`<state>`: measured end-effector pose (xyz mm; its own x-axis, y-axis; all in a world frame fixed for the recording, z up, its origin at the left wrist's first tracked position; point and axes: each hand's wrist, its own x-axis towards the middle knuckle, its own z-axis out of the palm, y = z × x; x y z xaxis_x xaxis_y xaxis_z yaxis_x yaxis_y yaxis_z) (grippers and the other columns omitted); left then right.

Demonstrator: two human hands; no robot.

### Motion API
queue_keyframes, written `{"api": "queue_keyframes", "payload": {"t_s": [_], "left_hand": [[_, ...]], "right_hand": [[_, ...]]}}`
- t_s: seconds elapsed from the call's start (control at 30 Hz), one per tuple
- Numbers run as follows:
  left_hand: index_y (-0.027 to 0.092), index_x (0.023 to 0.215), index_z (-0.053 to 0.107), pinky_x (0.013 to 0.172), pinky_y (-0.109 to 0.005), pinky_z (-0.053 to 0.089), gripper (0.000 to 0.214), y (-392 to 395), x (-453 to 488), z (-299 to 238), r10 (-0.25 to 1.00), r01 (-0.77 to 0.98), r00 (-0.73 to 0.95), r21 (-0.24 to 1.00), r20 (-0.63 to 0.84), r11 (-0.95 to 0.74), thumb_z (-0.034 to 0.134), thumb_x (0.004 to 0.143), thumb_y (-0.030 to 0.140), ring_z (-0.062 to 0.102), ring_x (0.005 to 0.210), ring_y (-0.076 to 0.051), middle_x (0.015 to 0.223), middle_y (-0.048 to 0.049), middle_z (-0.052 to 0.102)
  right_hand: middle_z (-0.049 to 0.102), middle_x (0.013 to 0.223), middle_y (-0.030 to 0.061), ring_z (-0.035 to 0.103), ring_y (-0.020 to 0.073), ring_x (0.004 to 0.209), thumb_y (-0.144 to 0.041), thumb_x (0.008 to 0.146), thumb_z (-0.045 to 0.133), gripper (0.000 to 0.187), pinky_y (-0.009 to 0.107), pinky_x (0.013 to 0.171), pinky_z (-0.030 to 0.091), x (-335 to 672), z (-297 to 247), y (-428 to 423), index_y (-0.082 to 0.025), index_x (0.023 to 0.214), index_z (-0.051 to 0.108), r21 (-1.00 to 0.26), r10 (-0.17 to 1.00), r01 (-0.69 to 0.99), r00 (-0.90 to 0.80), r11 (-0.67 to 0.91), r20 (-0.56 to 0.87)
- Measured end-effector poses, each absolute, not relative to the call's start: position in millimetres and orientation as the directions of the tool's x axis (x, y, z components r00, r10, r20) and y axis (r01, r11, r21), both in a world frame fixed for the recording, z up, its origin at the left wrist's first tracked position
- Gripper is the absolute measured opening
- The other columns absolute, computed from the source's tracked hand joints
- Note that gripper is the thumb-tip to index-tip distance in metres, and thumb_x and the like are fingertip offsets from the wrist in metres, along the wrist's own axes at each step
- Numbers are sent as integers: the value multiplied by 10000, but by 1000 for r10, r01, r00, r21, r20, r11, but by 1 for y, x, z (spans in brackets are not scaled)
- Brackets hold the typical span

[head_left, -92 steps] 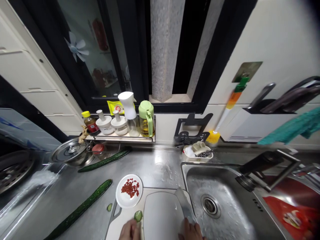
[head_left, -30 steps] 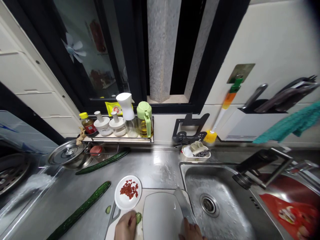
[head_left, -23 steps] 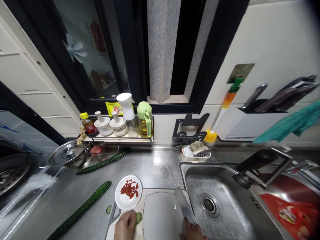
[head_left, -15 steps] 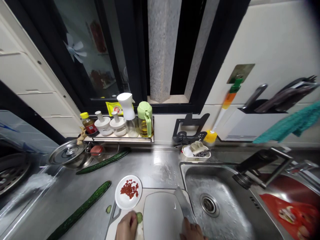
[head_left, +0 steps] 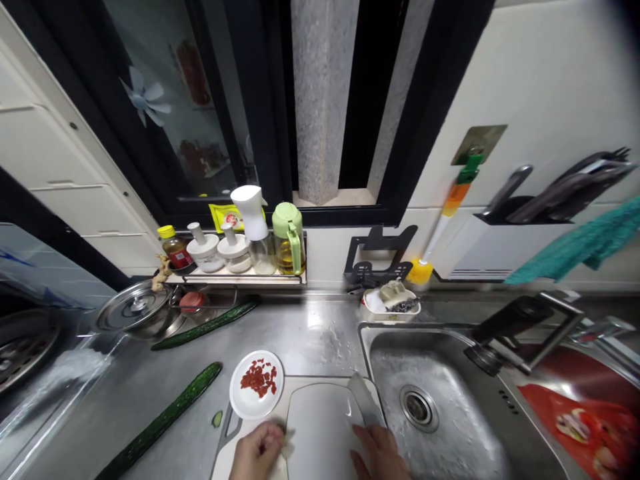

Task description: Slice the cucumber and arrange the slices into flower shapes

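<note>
The step in hand looks like placing cucumber (head_left: 282, 425) at the left edge of the plate (head_left: 320, 433); the left hand (head_left: 257, 451) bunches its fingers there, their grip on it unclear. The right hand (head_left: 379, 451), thumb and fingers apart, is at the right edge, near the knife (head_left: 365, 397). Next calls for a steady plate.
</note>
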<state>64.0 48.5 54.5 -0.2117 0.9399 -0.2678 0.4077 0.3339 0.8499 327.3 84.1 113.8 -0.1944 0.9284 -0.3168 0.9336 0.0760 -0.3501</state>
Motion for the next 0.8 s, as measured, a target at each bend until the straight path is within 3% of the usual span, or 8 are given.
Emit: {"api": "queue_keyframes", "payload": {"t_s": [0.13,0.23,0.4,0.53,0.67,0.8], "left_hand": [[182,685,704,531,-199,339,264,56,85,64,963,365,3,896,-271,251,577,764,399,434,528,-96,564,14,572],[187,693,725,542,-203,350,227,61,98,69,971,376,65,907,-232,191,590,765,355,448,551,-102,581,4,589],[180,759,715,545,-202,353,322,61,111,72,941,291,52,907,-333,305,657,730,495,452,529,-89,559,27,570],[181,692,638,535,-206,358,511,59,115,68,903,118,-6,896,-429,427,618,691,692,493,506,-83,547,36,573],[178,700,603,452,-206,293,700,61,118,66,730,-73,60,726,-681,684,603,514,853,439,397,-61,496,51,567],[156,676,606,490,-181,344,666,67,127,75,626,-287,186,568,-757,772,770,399,739,497,427,-45,504,34,604]], "right_hand": [[675,1163,125,569,218,1139,-156,769,521,412,303,1030,382,308,108,88,-132,1154,665,-640,899,741,-400,202,-180],[727,974,55,630,184,987,-160,726,557,297,260,908,434,294,101,91,-184,977,715,-741,874,656,-435,142,-217],[702,700,-6,636,155,726,-164,704,587,111,250,734,437,283,84,92,-199,697,692,-744,878,667,-330,-43,-347],[679,665,-12,608,145,672,-133,689,587,107,256,686,412,285,74,91,-196,656,667,-758,892,652,-333,-17,-306],[664,660,-11,594,147,676,-141,704,580,113,267,687,399,290,73,91,-197,660,667,-772,917,635,-331,44,-220],[653,659,-10,583,149,672,-160,722,579,109,274,687,395,294,71,90,-196,663,663,-761,909,645,-354,68,-219]]}}
